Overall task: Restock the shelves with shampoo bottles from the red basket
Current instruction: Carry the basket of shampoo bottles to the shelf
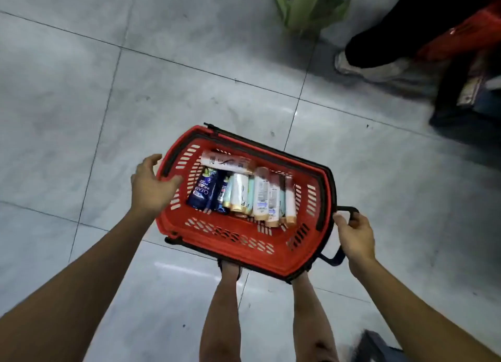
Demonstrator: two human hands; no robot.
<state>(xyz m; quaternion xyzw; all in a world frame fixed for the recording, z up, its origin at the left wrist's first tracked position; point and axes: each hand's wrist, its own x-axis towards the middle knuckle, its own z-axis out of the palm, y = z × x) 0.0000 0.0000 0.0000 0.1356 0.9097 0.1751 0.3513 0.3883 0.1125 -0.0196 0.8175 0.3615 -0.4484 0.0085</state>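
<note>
Many shampoo bottles (244,191) lying flat in red basket (230,242), frame ctr, over tile floor. R hand (352,234) grips black handle (348,212) at 3 o'clock. L hand (151,182), fingers spread, empty, at basket's 9 o'clock rim. Advice: keep basket level, steady w/ L before picking; no shelf visible.

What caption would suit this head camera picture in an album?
Right hand grips the black handle of a red basket of shampoo bottles; left hand reaches in.

Red basket (233,235) above the floor — shampoo bottles (261,193) lying flat inside.
</note>
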